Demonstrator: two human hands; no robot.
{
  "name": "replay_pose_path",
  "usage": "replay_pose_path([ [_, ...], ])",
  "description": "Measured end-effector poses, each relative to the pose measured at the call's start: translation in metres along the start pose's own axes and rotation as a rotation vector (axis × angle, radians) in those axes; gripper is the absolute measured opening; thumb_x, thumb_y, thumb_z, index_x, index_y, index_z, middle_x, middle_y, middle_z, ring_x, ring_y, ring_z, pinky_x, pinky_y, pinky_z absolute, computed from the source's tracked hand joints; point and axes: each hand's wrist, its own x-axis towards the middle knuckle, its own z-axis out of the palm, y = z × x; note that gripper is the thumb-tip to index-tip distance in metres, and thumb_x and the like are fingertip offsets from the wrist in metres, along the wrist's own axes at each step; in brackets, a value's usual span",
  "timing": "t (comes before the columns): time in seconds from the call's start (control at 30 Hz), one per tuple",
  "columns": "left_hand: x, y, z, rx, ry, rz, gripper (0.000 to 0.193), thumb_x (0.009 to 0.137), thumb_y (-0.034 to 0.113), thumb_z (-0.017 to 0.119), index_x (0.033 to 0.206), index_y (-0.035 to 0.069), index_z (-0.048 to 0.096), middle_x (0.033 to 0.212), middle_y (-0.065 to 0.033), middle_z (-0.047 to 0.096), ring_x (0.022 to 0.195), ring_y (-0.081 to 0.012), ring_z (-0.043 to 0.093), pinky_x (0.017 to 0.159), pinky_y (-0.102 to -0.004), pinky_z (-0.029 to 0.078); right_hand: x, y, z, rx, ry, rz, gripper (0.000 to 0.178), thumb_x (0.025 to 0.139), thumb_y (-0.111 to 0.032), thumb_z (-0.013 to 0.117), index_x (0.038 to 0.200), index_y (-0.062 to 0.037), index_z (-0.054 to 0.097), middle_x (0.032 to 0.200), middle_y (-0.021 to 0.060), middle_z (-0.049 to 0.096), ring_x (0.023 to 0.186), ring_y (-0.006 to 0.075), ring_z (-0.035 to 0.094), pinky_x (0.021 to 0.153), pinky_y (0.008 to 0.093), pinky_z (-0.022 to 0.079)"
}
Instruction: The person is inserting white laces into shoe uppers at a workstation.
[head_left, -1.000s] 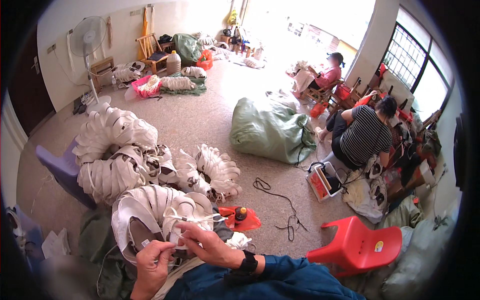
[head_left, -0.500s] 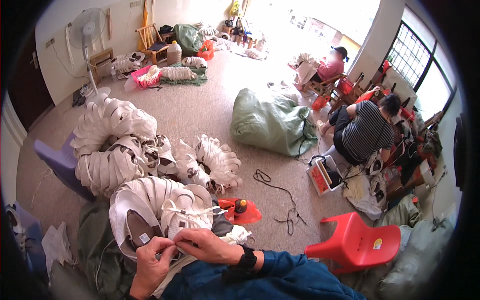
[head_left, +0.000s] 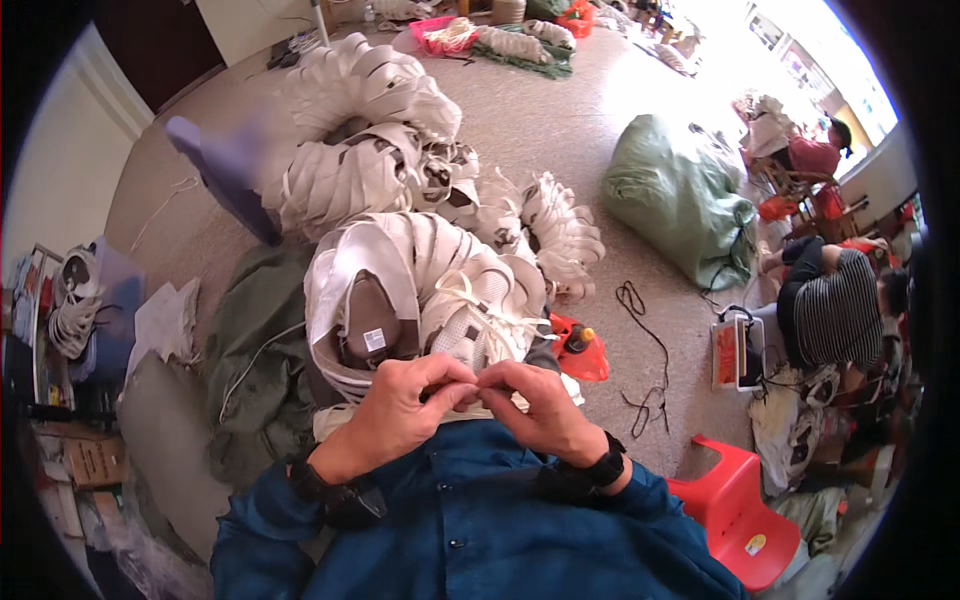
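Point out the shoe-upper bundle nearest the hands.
The front white bundle, just beyond the left hand and right hand; the other bundles lie farther back.

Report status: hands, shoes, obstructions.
Left hand and right hand pinched, close together; anything held too small to tell. White shoe uppers bundled just beyond. No obstruction visible.

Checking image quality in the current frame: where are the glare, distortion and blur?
Head view: glare washes out the opening at upper right and whitens the floor; fisheye rim dark, door leaning at upper left; hazy smear over part of the purple chair; left hand and right hand fairly clear.
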Motion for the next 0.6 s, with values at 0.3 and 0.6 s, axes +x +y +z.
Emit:
replay_pose_path([
  [0.3, -0.004, -0.004, -0.007, 0.045, -0.061, 0.0, 0.013, 0.1, 0.005, 0.06, 0.11, -0.003, 0.065, 0.09, -0.0093, 0.074, 0.088, -0.0114, 0.071, 0.08, -0.0255, 0.056, -0.001, 0.002, 0.003, -0.074, -0.02, -0.074, 0.013, 0.09, 0.002, 0.065, 0.102, -0.0001, 0.065, 0.087, 0.0115, 0.069, 0.077, 0.0222, 0.069, 0.068, 0.0328, 0.053],
  [0.6, 0.043, -0.069, 0.014, 0.853, 0.29, 0.268, 0.075, 0.083, 0.051, 0.072, 0.136, 0.001, 0.052, 0.135, -0.0211, 0.055, 0.131, -0.0356, 0.047, 0.11, -0.0446, 0.034, 0.043, 0.0, -0.033, 0.382, 0.155, 0.087, 0.009, 0.101, -0.003, 0.051, 0.107, 0.0026, 0.056, 0.089, 0.0082, 0.067, 0.079, 0.0145, 0.065, 0.071, 0.0285, 0.055],
])
